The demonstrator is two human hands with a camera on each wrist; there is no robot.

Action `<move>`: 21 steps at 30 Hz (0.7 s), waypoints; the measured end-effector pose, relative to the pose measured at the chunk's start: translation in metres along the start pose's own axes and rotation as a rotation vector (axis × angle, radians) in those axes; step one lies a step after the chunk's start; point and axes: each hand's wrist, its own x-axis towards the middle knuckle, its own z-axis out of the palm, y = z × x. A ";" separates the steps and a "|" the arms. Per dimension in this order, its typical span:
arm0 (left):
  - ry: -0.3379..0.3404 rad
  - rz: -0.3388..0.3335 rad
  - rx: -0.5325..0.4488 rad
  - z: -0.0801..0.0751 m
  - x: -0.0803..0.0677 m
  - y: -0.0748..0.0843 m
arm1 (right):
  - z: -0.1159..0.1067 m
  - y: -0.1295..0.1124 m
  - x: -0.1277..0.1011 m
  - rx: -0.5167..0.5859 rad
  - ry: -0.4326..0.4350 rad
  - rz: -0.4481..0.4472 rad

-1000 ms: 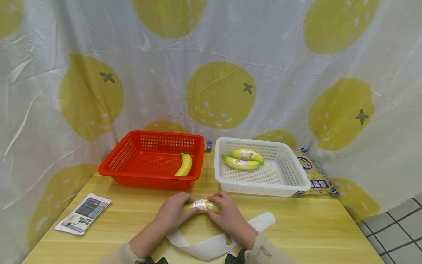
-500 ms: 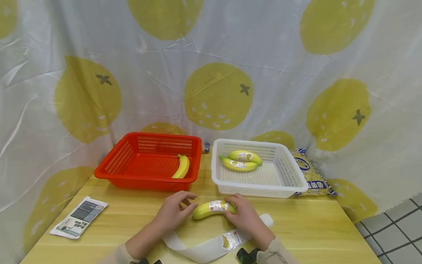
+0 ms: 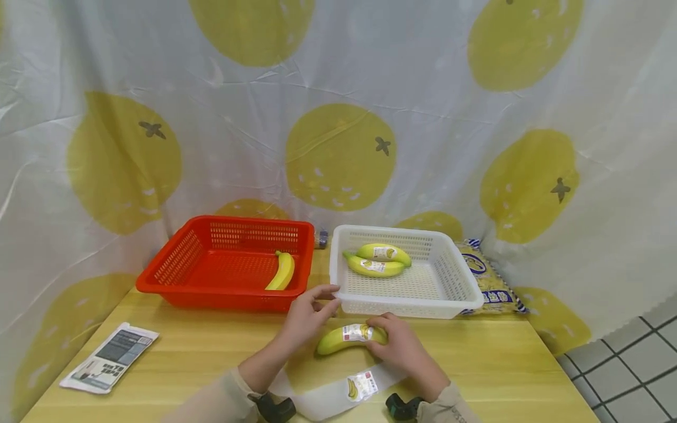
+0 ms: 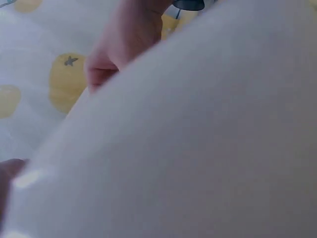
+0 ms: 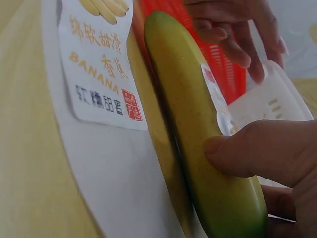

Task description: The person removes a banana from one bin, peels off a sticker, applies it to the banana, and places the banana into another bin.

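Note:
My right hand [image 3: 388, 341] grips a yellow banana [image 3: 346, 339] with a small label, just above the table in front of the white basket [image 3: 407, 305]. In the right wrist view the thumb [image 5: 257, 148] presses on that banana [image 5: 193, 144]. My left hand [image 3: 324, 301] hovers beside the banana's left end, near the white basket's front corner, fingers relaxed and holding nothing. A white backing strip [image 3: 328, 399] with a banana sticker [image 3: 361, 385] lies under my wrists. The left wrist view is almost wholly blocked by a blurred white surface.
A red basket [image 3: 164, 273] holds one unlabelled banana [image 3: 281, 272]. The white basket holds two labelled bananas [image 3: 376, 262]. A leaflet [image 3: 108, 364] lies at the left, and a yellow printed bag [image 3: 489, 282] sits behind the white basket. Curtain surrounds the table.
My left hand let go of the banana and lifted toward the white basket's corner. My right hand alone holds the banana now, shifted slightly right.

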 end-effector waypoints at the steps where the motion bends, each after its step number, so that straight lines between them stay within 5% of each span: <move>1: 0.009 -0.004 -0.049 0.002 0.002 -0.004 | -0.001 0.001 0.000 0.001 -0.005 0.003; 5: 0.070 0.014 -0.191 0.009 0.009 -0.020 | -0.005 0.006 -0.002 0.005 -0.011 0.013; 14: 0.136 0.088 -0.250 0.012 0.013 -0.033 | -0.021 0.011 -0.009 0.097 0.035 0.022; 21: 0.141 0.127 -0.292 0.015 0.015 -0.038 | -0.063 0.003 -0.016 0.283 0.139 -0.132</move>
